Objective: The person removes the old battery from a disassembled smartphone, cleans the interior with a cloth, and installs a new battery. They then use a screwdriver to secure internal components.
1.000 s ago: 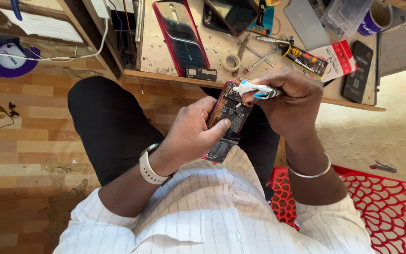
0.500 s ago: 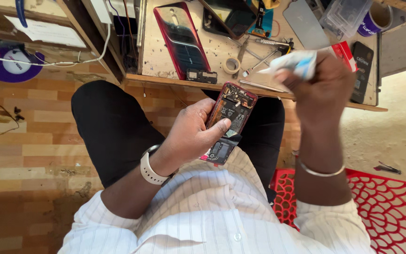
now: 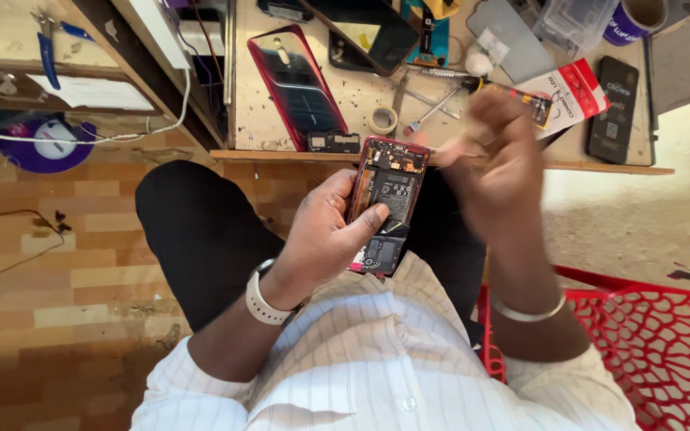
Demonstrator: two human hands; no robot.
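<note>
Right hand [image 3: 495, 164] now raised off opened phone [image 3: 385, 203], blurred, grip contents unclear; white tool no longer at phone. Left hand [image 3: 325, 231] keeps phone clasped, thumb across battery, near tabletop [image 3: 441, 158] edge.

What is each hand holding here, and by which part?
Left hand grips the opened red phone around its lower half. Right hand is blurred; contents cannot be told.

A red back cover [image 3: 293, 84] lies beside a tape roll [image 3: 382, 120]; a black phone [image 3: 612, 108] sits well apart.

Wood-plank floor [image 3: 49, 279], cluttered pale workbench [image 3: 345, 104], red lattice chair [image 3: 648, 351], sunlit concrete [image 3: 632, 231] at right.
</note>
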